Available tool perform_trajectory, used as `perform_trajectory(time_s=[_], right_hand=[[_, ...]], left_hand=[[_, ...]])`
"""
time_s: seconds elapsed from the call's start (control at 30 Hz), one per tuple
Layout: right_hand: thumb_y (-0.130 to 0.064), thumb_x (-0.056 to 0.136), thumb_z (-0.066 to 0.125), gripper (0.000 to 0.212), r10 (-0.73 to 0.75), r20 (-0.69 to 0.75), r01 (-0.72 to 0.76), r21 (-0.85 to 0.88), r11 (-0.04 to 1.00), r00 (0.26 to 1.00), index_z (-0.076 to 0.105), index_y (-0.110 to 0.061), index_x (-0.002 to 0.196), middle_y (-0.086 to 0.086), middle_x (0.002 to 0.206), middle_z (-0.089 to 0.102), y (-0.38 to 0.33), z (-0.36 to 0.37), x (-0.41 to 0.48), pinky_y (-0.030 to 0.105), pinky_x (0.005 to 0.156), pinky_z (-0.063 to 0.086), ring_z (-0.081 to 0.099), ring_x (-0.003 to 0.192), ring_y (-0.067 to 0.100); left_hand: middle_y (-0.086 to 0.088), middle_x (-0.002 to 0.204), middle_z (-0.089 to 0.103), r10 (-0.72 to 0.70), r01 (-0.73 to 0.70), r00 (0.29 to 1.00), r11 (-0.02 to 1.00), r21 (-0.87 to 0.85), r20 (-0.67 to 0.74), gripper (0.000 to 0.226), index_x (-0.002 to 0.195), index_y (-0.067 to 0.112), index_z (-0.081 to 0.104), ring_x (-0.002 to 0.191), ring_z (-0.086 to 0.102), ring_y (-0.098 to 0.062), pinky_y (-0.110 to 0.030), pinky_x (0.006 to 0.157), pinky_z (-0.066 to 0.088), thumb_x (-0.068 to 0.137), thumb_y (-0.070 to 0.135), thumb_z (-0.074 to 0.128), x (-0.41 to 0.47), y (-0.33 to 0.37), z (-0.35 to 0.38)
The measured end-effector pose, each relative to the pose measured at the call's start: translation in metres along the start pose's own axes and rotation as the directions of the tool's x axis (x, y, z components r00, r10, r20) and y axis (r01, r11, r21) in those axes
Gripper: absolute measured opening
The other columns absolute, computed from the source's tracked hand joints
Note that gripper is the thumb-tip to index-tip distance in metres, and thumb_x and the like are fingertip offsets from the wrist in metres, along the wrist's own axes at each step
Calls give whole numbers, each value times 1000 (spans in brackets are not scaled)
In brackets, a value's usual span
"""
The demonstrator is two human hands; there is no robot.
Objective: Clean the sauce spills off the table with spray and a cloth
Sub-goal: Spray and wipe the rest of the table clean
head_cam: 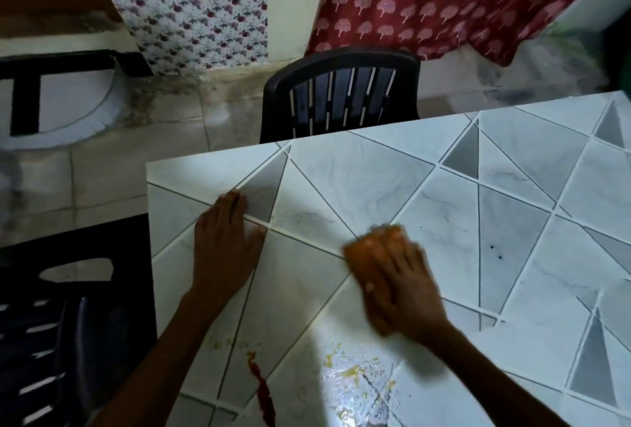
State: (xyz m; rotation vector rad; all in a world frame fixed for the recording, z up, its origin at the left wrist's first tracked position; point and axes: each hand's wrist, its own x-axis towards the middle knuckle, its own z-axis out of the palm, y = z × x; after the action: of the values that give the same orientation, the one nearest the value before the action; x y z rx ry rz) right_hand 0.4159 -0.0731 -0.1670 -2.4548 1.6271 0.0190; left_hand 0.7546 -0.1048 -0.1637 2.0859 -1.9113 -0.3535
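Sauce lies nearer the person than both hands in the head view. The right hand (396, 285), fingers spread, presses the orange cloth (367, 251) flat on the table (512, 222); the wet yellow smear (355, 372) sits just behind its wrist. The red streak (263, 389), long axis running toward the person, lies behind the left hand (227, 245), spread flat, bracing. Right hand is nearer.

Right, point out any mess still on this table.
Two spills remain near the table's front edge: a red sauce streak and a wet yellow smear. The right hand presses the orange cloth farther up, clear of both.
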Motion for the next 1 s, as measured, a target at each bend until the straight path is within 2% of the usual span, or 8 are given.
perform_trajectory(time_s=[0.1, 0.17, 0.33, 0.47, 0.6, 0.73, 0.87, 1.0], right_hand=[[-63, 96, 26, 75, 391, -40, -390, 29, 920, 919, 11, -29, 161, 1, 169, 6, 27, -10, 50, 60, 119, 19, 3, 155, 35], [-67, 96, 23, 78, 494, -49, -488, 102, 867, 868, 5, -28, 161, 2, 170, 3, 10, -15, 104, 61, 121, 14, -2, 154, 37], [-64, 95, 35, 77, 96, -23, -94, 61, 994, 995, 12, -31, 160, 1, 170, 2, -77, 1, 96, 54, 124, 7, -5, 155, 33], [-60, 92, 49, 78, -197, 42, 195, 44, 980, 980, 19, -35, 159, -5, 169, 9, -53, 9, -3, 54, 123, 17, 1, 156, 27], [-61, 94, 38, 74, 120, 32, -121, 16, 993, 992, 18, -34, 159, -5, 169, 9, 9, -3, 8, 58, 118, 24, 6, 156, 30], [-68, 96, 27, 78, 394, -41, -387, 114, 915, 918, 7, -29, 161, 2, 170, 1, -21, -17, 121, 60, 122, 13, -4, 155, 37], [-68, 94, 32, 80, 51, -22, -50, 42, 998, 998, 10, -30, 161, 4, 170, 2, -97, 2, 132, 59, 122, 12, -2, 154, 38], [-65, 96, 40, 76, -438, 66, 439, -8, 898, 897, 16, -33, 160, -1, 169, 6, -79, 7, 56, 53, 125, 8, -2, 156, 30]], left_hand=[[-17, 146, 45, -11, 11, 1000, 1000, 14, -8, 67, 141, 1, 47, 135, 43, -34, -49, 110, 35, 92, 47, 44, -1, 3, 1], [-17, 147, 45, -23, 23, 1000, 1000, 20, 5, 66, 140, 2, 48, 136, 42, -34, -49, 110, 36, 92, 47, 45, -1, 4, -1], [-19, 142, 49, 24, -25, 999, 999, 22, 33, 63, 136, 0, 51, 132, 46, -36, -49, 107, 39, 89, 41, 45, -1, 1, -8], [-14, 144, 47, 47, -49, 997, 998, 33, 55, 61, 138, 5, 51, 132, 43, -33, -47, 105, 38, 89, 41, 44, -7, -2, -10], [-14, 148, 44, 38, -40, 998, 999, 27, 52, 61, 143, 7, 47, 134, 40, -32, -46, 106, 35, 93, 42, 46, -19, -2, -5], [-14, 143, 48, -12, 12, 999, 1000, 13, 30, 61, 140, 7, 49, 131, 44, -32, -47, 105, 36, 93, 45, 44, -29, 3, -6], [-13, 147, 44, -67, 66, 997, 998, 22, 32, 63, 140, 9, 47, 135, 41, -32, -49, 108, 35, 92, 50, 43, -35, -5, -8], [-11, 152, 39, -115, 114, 993, 993, 37, 31, 69, 143, 15, 45, 139, 35, -32, -51, 111, 29, 89, 57, 43, -40, -22, -12]])
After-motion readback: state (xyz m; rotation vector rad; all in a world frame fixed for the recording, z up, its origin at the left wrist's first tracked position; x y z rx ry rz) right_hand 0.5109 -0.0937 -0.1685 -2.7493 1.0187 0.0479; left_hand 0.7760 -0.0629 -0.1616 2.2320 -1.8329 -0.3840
